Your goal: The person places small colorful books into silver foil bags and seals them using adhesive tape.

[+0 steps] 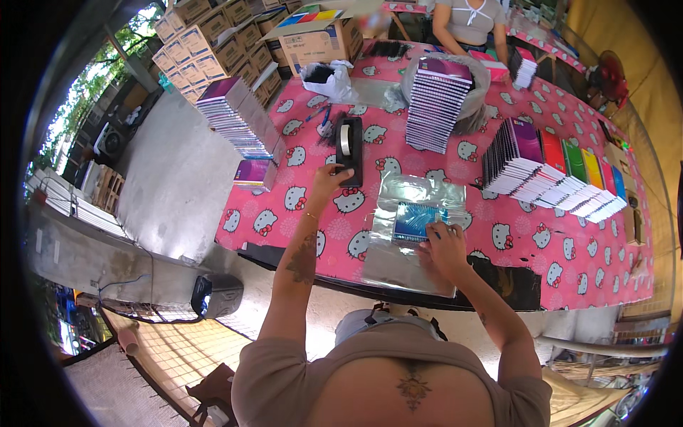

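My left hand (332, 178) is closed on the near end of a black tape dispenser (349, 158), which carries a pale roll of tape. Below it and to the right, a blue notebook (414, 222) lies on clear plastic film (388, 265), with glossy film spreading around it. My right hand (445, 245) rests on the notebook's right side, its fingers curled against it. Whether the fingers also pinch the film, I cannot make out.
Tall notebook stacks (435, 107) stand behind, a leaning stack (238, 121) at the left and colourful notebooks (541, 171) at the right. A white bag (329, 80) and cardboard boxes (321, 48) sit farther back. Across the pink table (270, 199) is another person (471, 25).
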